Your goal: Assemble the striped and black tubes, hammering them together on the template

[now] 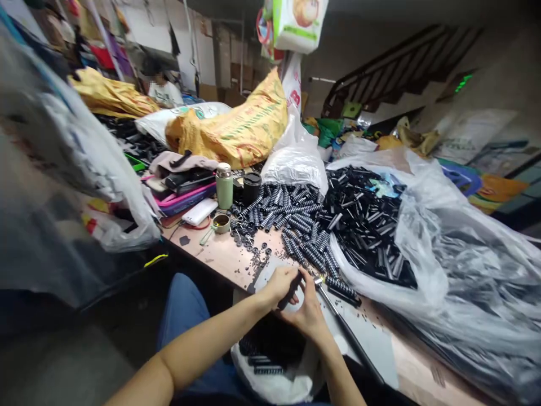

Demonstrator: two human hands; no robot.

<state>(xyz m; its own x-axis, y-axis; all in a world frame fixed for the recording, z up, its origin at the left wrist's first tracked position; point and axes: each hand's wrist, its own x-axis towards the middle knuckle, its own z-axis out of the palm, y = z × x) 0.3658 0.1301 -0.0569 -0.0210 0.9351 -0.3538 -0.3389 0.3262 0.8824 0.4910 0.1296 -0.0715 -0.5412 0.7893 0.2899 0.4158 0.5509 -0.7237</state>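
Observation:
Both my hands meet over the front edge of the table. My left hand (279, 285) is closed on a dark, elongated black piece (291, 293), whose exact kind I cannot make out. From the other side, my right hand (307, 307) grips the same piece with its thumb and fingers. Below them, an open white bag (270, 389) holds black ribbed tubes. Just right of my hands lies a hammer-like tool (349, 332) with a shiny metal end and a black handle. Beyond them spreads a pile of black ribbed tubes (302, 223) with pale rows.
A large clear plastic bag (439, 282) with black handle-like pieces (363, 220) covers the right side. Small black parts (257, 256) are scattered left of my hands. Farther back stand a green flask (224, 189), a black cup (252, 189) and yellow sacks (236, 132). A person (163, 90) sits far left.

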